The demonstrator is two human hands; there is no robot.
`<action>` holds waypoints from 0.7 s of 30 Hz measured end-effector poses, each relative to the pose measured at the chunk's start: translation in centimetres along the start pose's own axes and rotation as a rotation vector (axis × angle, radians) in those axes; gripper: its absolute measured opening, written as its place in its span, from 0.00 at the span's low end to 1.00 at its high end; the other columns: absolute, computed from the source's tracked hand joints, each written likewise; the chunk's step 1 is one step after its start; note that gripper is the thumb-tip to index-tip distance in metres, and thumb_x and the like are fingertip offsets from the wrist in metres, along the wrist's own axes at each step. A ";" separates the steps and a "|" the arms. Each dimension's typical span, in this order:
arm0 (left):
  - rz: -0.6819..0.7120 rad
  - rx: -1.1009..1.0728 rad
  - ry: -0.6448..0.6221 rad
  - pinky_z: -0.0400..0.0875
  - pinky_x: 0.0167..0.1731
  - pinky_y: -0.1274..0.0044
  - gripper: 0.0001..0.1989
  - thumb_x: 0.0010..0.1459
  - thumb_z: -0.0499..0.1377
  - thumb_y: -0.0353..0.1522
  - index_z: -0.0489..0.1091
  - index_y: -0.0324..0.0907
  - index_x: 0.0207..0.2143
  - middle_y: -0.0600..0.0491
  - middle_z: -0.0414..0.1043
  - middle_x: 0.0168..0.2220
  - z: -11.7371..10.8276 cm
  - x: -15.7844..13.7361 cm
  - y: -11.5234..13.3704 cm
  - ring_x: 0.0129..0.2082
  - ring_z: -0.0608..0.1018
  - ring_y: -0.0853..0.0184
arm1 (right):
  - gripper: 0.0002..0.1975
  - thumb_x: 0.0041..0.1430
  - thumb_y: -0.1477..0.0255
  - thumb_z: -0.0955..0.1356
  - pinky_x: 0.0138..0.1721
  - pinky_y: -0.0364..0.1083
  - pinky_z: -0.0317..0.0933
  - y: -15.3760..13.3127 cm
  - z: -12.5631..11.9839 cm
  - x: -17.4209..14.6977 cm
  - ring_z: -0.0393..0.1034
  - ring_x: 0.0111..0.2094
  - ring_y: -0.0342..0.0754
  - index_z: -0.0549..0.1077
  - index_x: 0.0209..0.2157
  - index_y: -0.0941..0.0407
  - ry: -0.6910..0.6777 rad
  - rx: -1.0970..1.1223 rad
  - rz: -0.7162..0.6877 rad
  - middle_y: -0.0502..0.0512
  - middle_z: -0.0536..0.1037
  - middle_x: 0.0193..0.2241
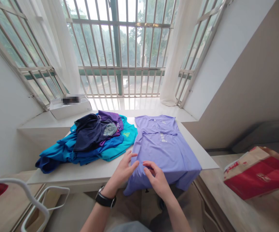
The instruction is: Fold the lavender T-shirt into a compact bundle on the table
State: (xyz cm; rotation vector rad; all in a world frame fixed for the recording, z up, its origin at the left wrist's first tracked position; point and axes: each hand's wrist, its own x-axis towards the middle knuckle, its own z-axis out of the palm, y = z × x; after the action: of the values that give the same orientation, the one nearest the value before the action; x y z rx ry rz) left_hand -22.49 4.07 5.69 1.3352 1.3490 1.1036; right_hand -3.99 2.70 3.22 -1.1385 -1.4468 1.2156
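Note:
A lavender T-shirt (163, 158) lies spread on the white table (93, 174), its lower end hanging over the front edge. Part of it is doubled over near the far end, and white print shows near the fold. Above its near left part is my left hand (125, 167), fingers apart and holding nothing. My right hand (155, 175) hovers beside it over the shirt's near edge, fingers curved and apart, with nothing in them. Whether either hand touches the cloth is hard to tell. A black watch (105, 198) is on my left wrist.
A heap of blue, turquoise, purple and navy clothes (88, 135) covers the table's left side. Behind it, a white box (70, 108) sits on the window sill (129, 104). At right stands a red and beige paper bag (260, 174); at lower left, a white tubular frame (33, 199).

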 end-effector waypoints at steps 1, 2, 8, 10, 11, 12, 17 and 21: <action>-0.051 -0.122 -0.013 0.62 0.59 0.64 0.22 0.51 0.67 0.43 0.76 0.43 0.46 0.43 0.65 0.62 0.2 0.5 0.3 0.64 0.63 0.50 | 0.16 0.59 0.57 0.69 0.50 0.52 0.66 -0.1 0.0 0.0 0.72 0.50 0.56 0.77 0.41 0.54 -0.007 -0.012 -0.003 0.60 0.78 0.47; -0.102 -0.250 -0.022 0.65 0.57 0.66 0.23 0.51 0.67 0.44 0.76 0.43 0.47 0.43 0.67 0.60 0.3 0.9 0.5 0.63 0.65 0.51 | 0.16 0.59 0.58 0.69 0.49 0.51 0.66 -0.3 -0.1 0.0 0.72 0.50 0.55 0.77 0.41 0.54 -0.017 -0.020 -0.005 0.60 0.79 0.47; -0.234 -0.510 -0.136 0.71 0.41 0.75 0.24 0.49 0.69 0.46 0.78 0.39 0.43 0.42 0.74 0.50 0.1 1.3 1.0 0.46 0.77 0.59 | 0.15 0.60 0.59 0.68 0.49 0.51 0.66 -0.6 -0.5 -0.4 0.72 0.49 0.55 0.77 0.42 0.54 -0.085 -0.025 -0.014 0.59 0.79 0.45; -0.192 -0.348 -0.180 0.71 0.38 0.76 0.24 0.52 0.67 0.47 0.78 0.39 0.43 0.44 0.76 0.47 0.1 0.5 0.8 0.42 0.77 0.61 | 0.15 0.61 0.59 0.68 0.51 0.51 0.65 -0.3 -0.5 -0.4 0.72 0.49 0.54 0.77 0.43 0.54 -0.096 -0.014 -0.011 0.59 0.79 0.46; -0.159 -0.254 -0.214 0.71 0.36 0.76 0.24 0.54 0.66 0.48 0.78 0.38 0.44 0.45 0.77 0.45 0.1 0.0 0.7 0.40 0.77 0.62 | 0.16 0.61 0.59 0.68 0.51 0.52 0.65 -0.1 -0.5 -0.3 0.72 0.50 0.55 0.77 0.43 0.54 -0.098 -0.005 -0.007 0.59 0.78 0.48; -0.122 -0.166 -0.255 0.71 0.36 0.76 0.24 0.55 0.64 0.47 0.78 0.38 0.46 0.45 0.78 0.43 0.2 -0.5 0.6 0.39 0.77 0.62 | 0.17 0.60 0.58 0.68 0.51 0.52 0.65 0.0 -0.4 -0.2 0.71 0.51 0.55 0.77 0.44 0.54 -0.095 0.007 0.000 0.60 0.77 0.50; 0.050 0.038 -0.242 0.73 0.46 0.69 0.21 0.61 0.59 0.42 0.73 0.41 0.53 0.45 0.77 0.49 0.8 -2.9 1.0 0.47 0.77 0.57 | 0.21 0.57 0.53 0.70 0.52 0.53 0.65 0.0 -0.3 0.7 0.72 0.50 0.55 0.76 0.44 0.54 -0.146 0.143 0.068 0.60 0.77 0.50; 0.169 0.129 -0.092 0.68 0.56 0.65 0.19 0.64 0.57 0.37 0.71 0.46 0.56 0.46 0.71 0.56 1.2 -4.9 1.6 0.56 0.73 0.56 | 0.25 0.55 0.50 0.71 0.55 0.53 0.62 -0.6 0.0 1.2 0.71 0.51 0.55 0.74 0.47 0.53 -0.202 0.215 0.102 0.58 0.77 0.48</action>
State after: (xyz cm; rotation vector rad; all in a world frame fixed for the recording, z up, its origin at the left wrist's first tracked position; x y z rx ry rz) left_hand -20.98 -0.78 7.10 1.5996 1.2752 1.0672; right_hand -4.21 3.84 3.93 -0.9741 -1.3787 1.5546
